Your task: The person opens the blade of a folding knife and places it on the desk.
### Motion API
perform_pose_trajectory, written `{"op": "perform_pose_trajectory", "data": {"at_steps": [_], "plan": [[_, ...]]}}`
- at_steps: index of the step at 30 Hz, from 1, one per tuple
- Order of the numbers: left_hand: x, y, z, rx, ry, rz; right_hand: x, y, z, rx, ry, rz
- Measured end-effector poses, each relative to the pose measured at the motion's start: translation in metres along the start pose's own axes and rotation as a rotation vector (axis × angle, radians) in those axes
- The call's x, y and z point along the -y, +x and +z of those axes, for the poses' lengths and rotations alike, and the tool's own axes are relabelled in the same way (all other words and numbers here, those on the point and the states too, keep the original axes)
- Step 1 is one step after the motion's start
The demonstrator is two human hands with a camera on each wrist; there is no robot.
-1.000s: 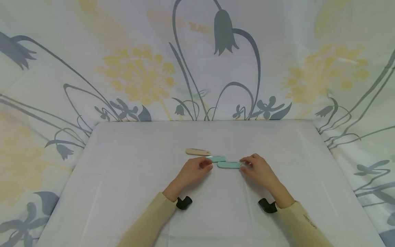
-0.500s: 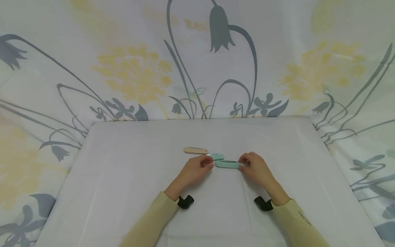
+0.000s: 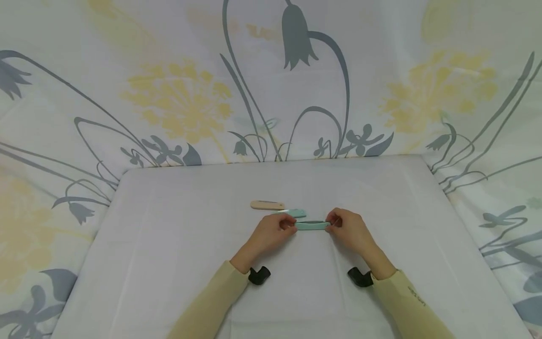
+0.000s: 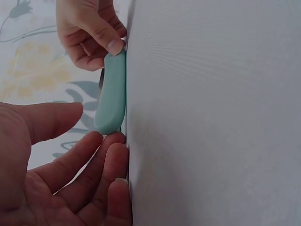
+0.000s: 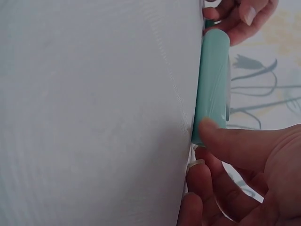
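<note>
A mint-green folding knife (image 3: 312, 226) lies lengthwise between my hands on the white-covered table, a thin metal blade edge showing along its far side. My right hand (image 3: 349, 229) pinches its right end; in the right wrist view the thumb (image 5: 221, 141) presses on the mint handle (image 5: 211, 84). At the other end is my left hand (image 3: 271, 231). Its fingertips (image 4: 113, 139) touch or nearly touch the handle's rounded end, while the thumb stands apart from it. Just behind lies a second mint-green handle (image 3: 298, 213) with a shiny blade, partly hidden by the left hand.
A beige folding knife (image 3: 267, 205) lies behind the left hand, close to the second mint one. White cloth covers the table (image 3: 178, 202). A flower-patterned curtain (image 3: 372, 56) rises behind and at both sides. Each wrist carries a black camera mount (image 3: 259, 275).
My right hand has closed its fingertips on the mint knife's right end, and the blade edge now shows on its far side. My left hand has moved slightly right to its left end.
</note>
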State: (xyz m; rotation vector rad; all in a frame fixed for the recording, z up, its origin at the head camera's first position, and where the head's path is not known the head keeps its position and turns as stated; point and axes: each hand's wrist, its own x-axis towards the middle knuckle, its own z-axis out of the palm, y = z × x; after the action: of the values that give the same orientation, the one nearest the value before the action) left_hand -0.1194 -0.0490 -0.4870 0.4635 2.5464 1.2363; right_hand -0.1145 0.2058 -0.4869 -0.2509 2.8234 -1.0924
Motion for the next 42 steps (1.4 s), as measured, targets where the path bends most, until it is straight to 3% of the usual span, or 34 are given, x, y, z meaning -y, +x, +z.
{"op": "perform_pose_trajectory", "data": {"at_steps": [6,16,31,42], "plan": [[0.002,-0.001,0.003,-0.023,-0.024,0.028,0.001,-0.004,0.002,0.024,0.051,0.01],[0.001,-0.006,0.001,-0.043,-0.059,0.004,0.013,-0.012,0.0,0.044,0.169,0.01],[0.0,-0.026,-0.018,-0.063,-0.208,-0.017,0.031,-0.023,-0.003,0.058,0.253,-0.073],[-0.005,-0.037,-0.031,-0.103,-0.24,0.005,0.049,-0.022,-0.005,0.092,0.247,-0.154]]}}
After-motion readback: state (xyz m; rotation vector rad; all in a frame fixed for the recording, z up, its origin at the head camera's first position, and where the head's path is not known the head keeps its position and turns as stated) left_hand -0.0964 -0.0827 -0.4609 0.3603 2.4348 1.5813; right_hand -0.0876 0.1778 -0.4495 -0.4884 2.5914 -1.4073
